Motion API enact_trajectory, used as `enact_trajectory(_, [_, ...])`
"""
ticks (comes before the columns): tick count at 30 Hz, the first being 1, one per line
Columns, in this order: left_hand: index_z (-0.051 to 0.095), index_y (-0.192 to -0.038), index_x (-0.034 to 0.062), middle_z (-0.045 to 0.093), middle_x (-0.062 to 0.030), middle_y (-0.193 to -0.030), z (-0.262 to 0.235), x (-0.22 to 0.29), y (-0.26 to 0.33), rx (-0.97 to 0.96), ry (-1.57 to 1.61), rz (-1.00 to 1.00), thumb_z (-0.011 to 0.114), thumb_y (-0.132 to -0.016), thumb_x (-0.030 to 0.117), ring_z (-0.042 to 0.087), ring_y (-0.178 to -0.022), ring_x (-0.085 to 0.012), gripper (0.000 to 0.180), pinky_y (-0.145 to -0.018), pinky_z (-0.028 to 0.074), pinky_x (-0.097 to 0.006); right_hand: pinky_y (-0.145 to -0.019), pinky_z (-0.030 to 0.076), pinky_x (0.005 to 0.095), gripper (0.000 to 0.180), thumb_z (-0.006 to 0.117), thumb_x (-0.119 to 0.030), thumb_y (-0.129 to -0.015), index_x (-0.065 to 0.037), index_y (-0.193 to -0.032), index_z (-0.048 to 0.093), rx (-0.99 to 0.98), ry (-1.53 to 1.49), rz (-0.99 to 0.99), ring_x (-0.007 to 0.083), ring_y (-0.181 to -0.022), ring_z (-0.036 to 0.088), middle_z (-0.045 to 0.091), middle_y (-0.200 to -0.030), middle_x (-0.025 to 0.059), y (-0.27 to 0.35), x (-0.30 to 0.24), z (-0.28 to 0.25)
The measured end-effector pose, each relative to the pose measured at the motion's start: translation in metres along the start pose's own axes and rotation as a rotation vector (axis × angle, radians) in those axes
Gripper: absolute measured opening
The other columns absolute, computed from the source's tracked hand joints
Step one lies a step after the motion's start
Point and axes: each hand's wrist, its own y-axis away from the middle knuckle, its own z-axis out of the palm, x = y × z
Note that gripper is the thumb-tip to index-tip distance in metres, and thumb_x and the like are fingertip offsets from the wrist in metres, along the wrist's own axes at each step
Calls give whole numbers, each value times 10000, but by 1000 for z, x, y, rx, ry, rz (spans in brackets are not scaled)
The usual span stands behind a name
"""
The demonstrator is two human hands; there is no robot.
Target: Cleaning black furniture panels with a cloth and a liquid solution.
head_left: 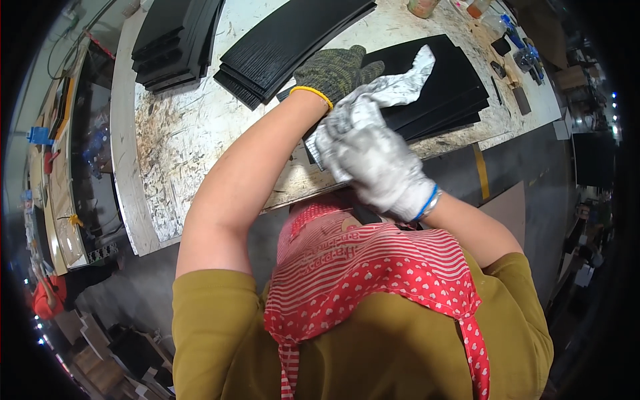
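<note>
My left hand [337, 72], in a dark knitted glove with a yellow cuff, lies over the black panels with its fingers stretched out and a little apart. My right hand [383, 167] wears a whitish glove with a blue cuff, slightly blurred. It is closed on a smudged white rag [360, 107], whose loose end trails over a fanned stack of black panels [433, 80]. A dark panel corner shows beneath the rag near the table's front edge; most of that piece is hidden by my hands and the rag.
Another stack of black ribbed panels [287, 43] lies beyond my left hand, and a further stack [177, 43] sits far left. The worn white table [180, 153] holds jars [422, 7] and small tools [527, 57] at far right. A person in orange [50, 297] is at left.
</note>
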Motion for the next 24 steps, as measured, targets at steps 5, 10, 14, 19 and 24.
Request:
enact_trajectory(5, [533,-1344,43,584,-214,-1307,-9,12,0,-108,-29,16,423,-982,561,580,-1179,-363,642,-1009,456,-444,-940,469,443,341,694,-134,-681,-79,-1015,657,-65,67,44,302,-994,608,610,-1105,134,3,0,2])
enact_trajectory(10, [612,-1218,54,669,-239,-1125,11,-6,-6,9,7,121,447,-928,643,631,-1081,-395,677,-945,480,-492,-954,475,464,358,663,-179,-779,-58,-1116,646,-131,-128,-44,335,-1062,588,602,-1187,152,-5,-1,-4])
enact_trajectory(14, [590,-1241,55,656,-249,-1148,1,1,2,23,49,67,437,-929,645,622,-1100,-393,684,-953,473,-499,-937,467,457,358,668,-153,-762,-34,-1096,620,-95,-2,199,326,-1018,588,613,-1095,159,19,28,-27])
enact_trajectory(19, [590,-1241,52,660,-257,-1129,-6,8,-2,-37,49,39,445,-931,640,626,-1092,-393,681,-946,477,-497,-871,487,421,359,695,-140,-683,-42,-1025,643,-89,-159,-111,312,-973,595,616,-1053,115,-15,-9,-8])
enact_trajectory(24, [608,-1214,45,673,-244,-1103,7,0,3,32,56,24,445,-935,635,641,-1064,-389,672,-932,485,-488,-913,495,450,206,604,-127,-770,-87,-956,681,-224,-119,17,330,-1037,602,626,-1053,156,6,11,-27])
